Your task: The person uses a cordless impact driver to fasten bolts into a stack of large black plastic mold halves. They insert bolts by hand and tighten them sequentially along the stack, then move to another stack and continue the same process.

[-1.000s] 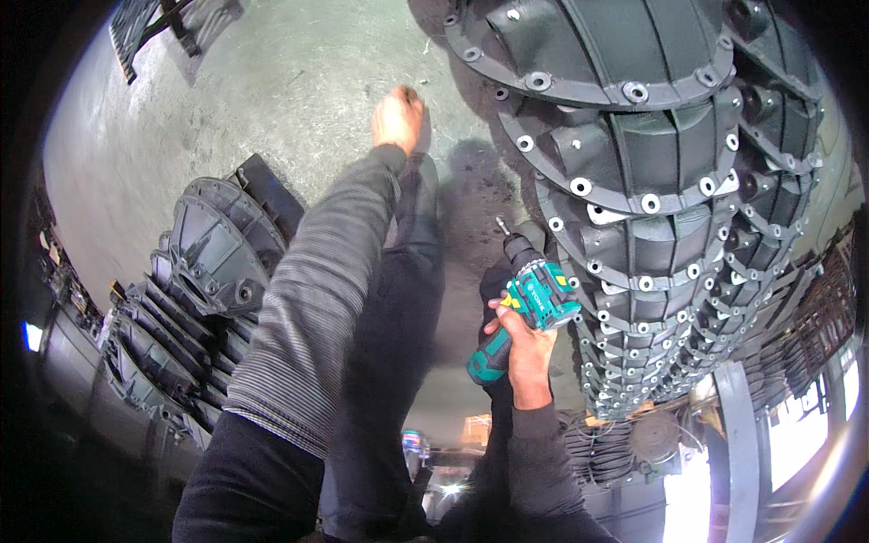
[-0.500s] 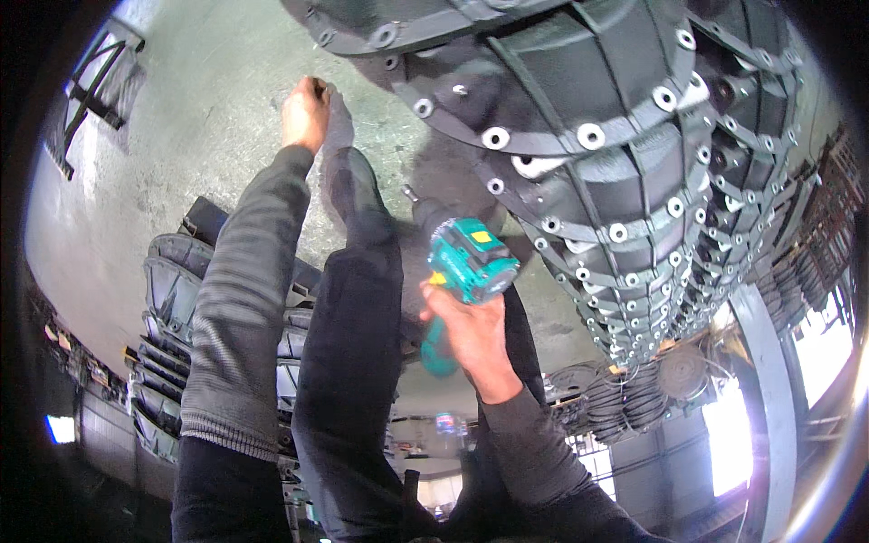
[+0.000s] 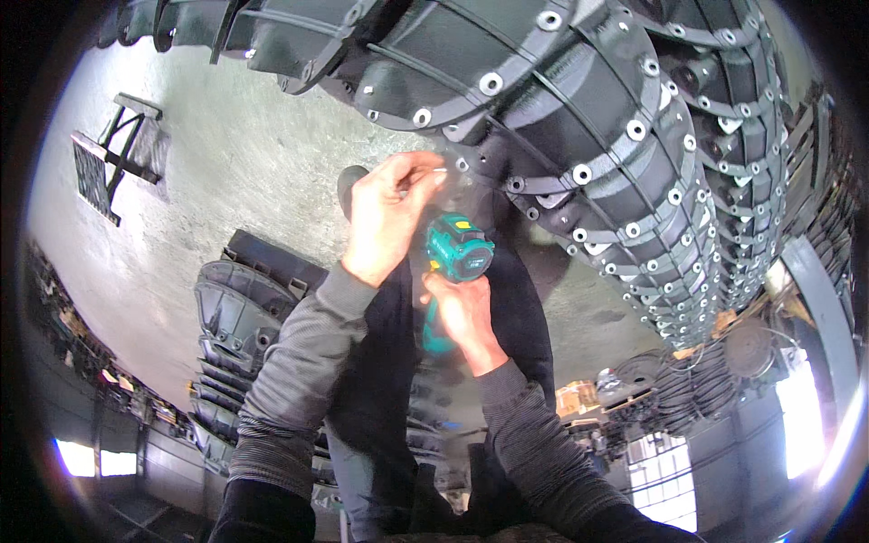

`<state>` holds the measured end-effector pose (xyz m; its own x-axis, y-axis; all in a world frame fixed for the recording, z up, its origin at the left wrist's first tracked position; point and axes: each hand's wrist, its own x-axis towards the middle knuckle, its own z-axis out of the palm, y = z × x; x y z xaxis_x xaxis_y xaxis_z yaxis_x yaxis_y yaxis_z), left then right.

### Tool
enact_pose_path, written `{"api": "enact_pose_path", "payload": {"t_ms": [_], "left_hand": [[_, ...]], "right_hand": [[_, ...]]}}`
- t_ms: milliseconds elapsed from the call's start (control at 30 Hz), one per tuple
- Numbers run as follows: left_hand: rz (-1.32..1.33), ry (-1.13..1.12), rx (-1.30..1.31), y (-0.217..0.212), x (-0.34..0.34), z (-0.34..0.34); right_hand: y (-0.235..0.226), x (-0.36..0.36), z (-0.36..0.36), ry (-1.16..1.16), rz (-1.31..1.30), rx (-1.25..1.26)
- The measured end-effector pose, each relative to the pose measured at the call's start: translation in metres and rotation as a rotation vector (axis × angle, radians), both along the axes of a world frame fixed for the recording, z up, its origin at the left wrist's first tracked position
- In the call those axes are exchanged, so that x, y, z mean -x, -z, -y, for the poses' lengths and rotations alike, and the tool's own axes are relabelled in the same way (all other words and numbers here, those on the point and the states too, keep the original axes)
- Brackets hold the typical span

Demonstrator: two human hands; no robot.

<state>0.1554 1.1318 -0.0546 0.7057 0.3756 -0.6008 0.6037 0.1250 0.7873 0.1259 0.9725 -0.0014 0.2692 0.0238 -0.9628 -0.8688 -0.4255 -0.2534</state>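
Note:
My right hand [image 3: 463, 315] is wrapped round the grip of a teal and black cordless drill [image 3: 460, 252]. The drill points away from me, towards the stacked dark castings. Ahead and to its left, my left hand [image 3: 385, 217] is closed in a pinch, its fingertips close to the flange of a dark ribbed casting [image 3: 543, 172]. A small pale spot shows at those fingertips, but I cannot make out what they hold. Bright metal-ringed holes run along the casting's curved rim. The drill's front end is hidden behind its body.
Tall stacks of similar castings [image 3: 615, 118] fill the front and right. More dark castings [image 3: 231, 317] lie in a row on the left of my legs. A black metal stand [image 3: 116, 158] is on the grey concrete floor [image 3: 244, 136] at the far left. Coiled material [image 3: 683, 394] lies at the right.
My left hand has risen from low over the floor and come right, near the casting's flange. The drill, still in my right hand, now points more directly away. My view has shifted left.

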Motion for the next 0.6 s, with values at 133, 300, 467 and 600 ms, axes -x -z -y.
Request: {"api": "enact_pose_path", "payload": {"t_ms": [133, 300, 467, 600], "left_hand": [[0.076, 0.106, -0.178, 0.009, -0.017, 0.026], [0.132, 0.053, -0.286, 0.018, -0.026, 0.045], [0.128, 0.158, -0.444, 0.016, -0.025, 0.050], [0.162, 0.205, -0.569, 0.019, -0.026, 0.055]], "right_hand": [[0.000, 0.014, 0.018, 0.073, 0.013, -0.035], [-0.001, 0.026, 0.033, 0.159, 0.036, -0.093], [-0.007, 0.024, 0.043, 0.176, 0.049, -0.094], [-0.014, 0.020, 0.048, 0.182, 0.024, -0.084]]}}
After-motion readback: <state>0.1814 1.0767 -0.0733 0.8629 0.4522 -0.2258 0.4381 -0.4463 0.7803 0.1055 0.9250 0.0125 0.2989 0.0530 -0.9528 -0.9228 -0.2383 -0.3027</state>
